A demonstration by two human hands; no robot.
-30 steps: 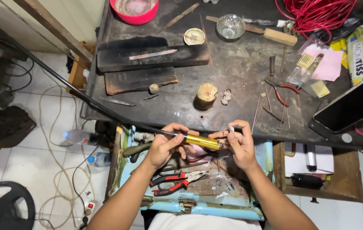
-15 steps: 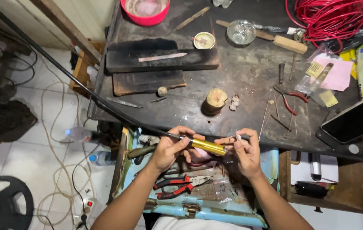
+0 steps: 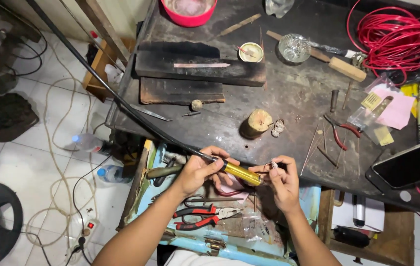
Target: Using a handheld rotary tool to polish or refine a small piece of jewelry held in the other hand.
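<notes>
Head view: brass tool (image 3: 241, 172) lies nearly level over the open drawer (image 3: 151, 162), just below the bench (image 3: 289, 98) edge. Long axis runs left-right, tip aimed right and slightly down; black hose (image 3: 121, 101) trails off its left end up-left. Left hand (image 3: 197, 170) wraps the tool's rear, fingers curled tight around it, forearm coming from lower left. Right hand (image 3: 280, 180) sits at the tip, thumb and fingers pinched on a small silvery piece (image 3: 273, 165), forearm from lower right. Versus 0.5 s ago: same grips, hands no further apart, tool angle unchanged. Red pliers (image 3: 200, 217) lie in the drawer below the hands.
</notes>
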